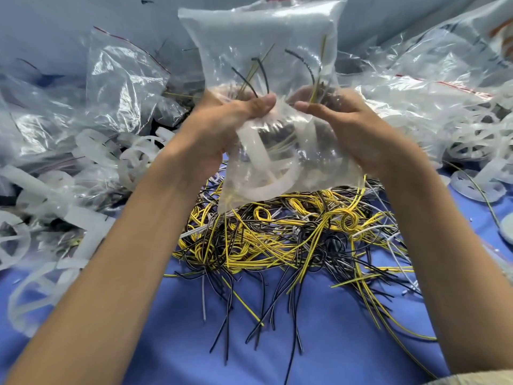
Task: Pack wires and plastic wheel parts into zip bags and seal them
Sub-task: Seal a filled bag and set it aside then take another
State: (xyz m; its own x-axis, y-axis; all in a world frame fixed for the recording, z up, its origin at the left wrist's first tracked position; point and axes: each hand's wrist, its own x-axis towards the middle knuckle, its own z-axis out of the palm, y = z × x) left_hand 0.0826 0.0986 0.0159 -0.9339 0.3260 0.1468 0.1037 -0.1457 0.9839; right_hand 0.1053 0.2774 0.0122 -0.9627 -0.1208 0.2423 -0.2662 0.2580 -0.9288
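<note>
Wire pile [291, 240] is spread on blue cloth [180, 329], near. Above it, zip bag [263, 37] holding wheel part [266, 187] is gripped mid-height by left hand [222, 126] and right hand [352, 129].

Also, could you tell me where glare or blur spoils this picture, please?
Head view: glare streaks the held bag and the loose bags at left; the plastic wheels at the left edge look smeared; the wires on the blue cloth are sharp.
</note>
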